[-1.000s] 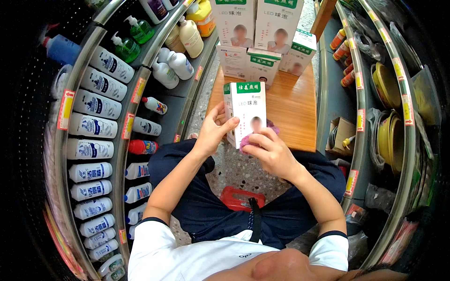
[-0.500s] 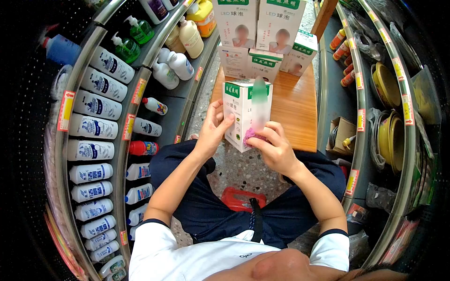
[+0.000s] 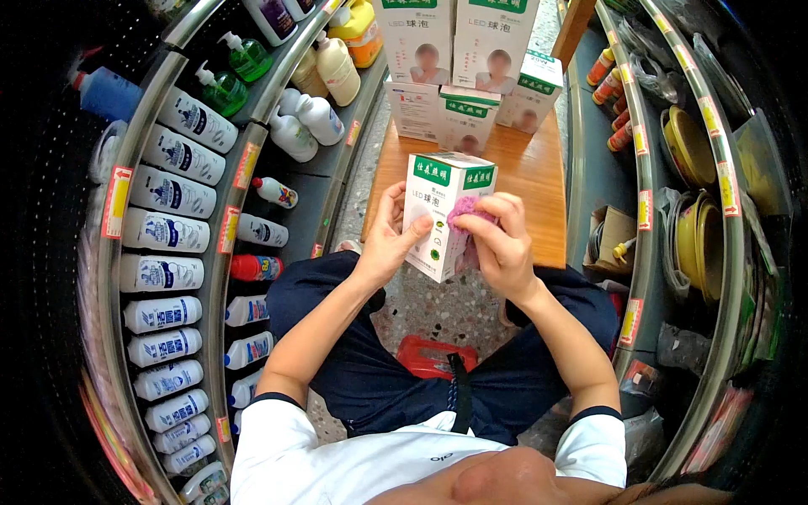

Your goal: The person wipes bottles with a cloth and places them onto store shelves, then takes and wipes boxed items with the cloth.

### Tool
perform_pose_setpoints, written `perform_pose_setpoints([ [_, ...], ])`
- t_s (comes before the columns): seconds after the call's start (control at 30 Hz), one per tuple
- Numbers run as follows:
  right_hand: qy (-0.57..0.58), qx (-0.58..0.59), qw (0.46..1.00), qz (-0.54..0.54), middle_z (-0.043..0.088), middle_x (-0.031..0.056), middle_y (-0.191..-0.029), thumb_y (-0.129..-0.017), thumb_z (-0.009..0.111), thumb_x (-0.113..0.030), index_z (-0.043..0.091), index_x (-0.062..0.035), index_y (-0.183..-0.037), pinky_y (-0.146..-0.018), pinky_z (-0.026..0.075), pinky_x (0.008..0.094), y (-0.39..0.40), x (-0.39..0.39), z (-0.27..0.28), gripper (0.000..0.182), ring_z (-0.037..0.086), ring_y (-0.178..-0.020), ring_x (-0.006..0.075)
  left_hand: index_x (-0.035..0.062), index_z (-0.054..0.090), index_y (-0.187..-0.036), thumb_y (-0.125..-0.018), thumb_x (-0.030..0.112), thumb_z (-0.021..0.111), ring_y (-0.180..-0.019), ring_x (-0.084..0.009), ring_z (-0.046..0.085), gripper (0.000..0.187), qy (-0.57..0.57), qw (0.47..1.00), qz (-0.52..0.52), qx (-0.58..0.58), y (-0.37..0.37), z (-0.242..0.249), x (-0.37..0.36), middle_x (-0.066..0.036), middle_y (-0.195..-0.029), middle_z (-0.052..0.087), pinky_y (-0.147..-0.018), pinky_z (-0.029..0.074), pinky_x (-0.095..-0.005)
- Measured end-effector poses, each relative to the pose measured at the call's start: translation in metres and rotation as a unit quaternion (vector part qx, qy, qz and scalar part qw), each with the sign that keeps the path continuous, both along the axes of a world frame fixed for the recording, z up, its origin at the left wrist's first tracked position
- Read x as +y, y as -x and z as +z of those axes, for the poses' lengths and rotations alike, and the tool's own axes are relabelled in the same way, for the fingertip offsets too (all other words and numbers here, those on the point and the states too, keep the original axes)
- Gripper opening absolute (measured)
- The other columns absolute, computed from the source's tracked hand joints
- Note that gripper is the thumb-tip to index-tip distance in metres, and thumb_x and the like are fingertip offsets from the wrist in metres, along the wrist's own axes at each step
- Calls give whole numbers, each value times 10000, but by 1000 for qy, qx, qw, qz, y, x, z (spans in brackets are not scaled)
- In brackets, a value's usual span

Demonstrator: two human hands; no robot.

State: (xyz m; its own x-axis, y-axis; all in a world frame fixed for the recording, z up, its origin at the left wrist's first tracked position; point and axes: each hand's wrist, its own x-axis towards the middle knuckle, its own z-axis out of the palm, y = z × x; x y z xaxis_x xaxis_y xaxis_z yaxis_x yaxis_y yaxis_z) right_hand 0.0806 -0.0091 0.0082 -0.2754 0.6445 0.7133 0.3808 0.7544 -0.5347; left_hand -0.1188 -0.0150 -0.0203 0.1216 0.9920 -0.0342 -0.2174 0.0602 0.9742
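My left hand (image 3: pixel 390 240) is closed around the left side of a white and green LED bulb box (image 3: pixel 431 198), its thumb pressed on the front panel. The box is held up, slightly tilted, just in front of the wooden table. Between the fingers of my right hand (image 3: pixel 503 240) is a bunched pink cloth (image 3: pixel 465 207), which touches the box's right-hand face. Part of that face is hidden behind the cloth and fingers.
More bulb boxes (image 3: pixel 465 122) stand stacked on the wooden table (image 3: pixel 526 198). Shelves with white bottles (image 3: pixel 172 227) and green pump bottles (image 3: pixel 220 91) run along the left. Spray cans (image 3: pixel 608 87) and yellow pans (image 3: pixel 699 244) fill the right shelves. A red stool (image 3: pixel 425 358) is below.
The cloth in my right hand has moved up along the box's right face. The box has turned, showing more of its left panel, and shifted slightly right and down.
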Motion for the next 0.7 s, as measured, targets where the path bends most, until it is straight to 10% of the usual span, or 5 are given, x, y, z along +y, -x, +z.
perform_pose_setpoints([
  [0.7, 55, -16, 998, 39, 566, 91, -1005, -726, 645, 57, 702, -92, -1007, -835, 462, 387, 6, -8, -12, 323, 534, -963, 305, 21, 289, -1390, -924, 253, 682, -1171, -191, 527, 652, 14, 998, 66, 5, -3, -3, -3, -145, -1237, 545, -983, 445, -330],
])
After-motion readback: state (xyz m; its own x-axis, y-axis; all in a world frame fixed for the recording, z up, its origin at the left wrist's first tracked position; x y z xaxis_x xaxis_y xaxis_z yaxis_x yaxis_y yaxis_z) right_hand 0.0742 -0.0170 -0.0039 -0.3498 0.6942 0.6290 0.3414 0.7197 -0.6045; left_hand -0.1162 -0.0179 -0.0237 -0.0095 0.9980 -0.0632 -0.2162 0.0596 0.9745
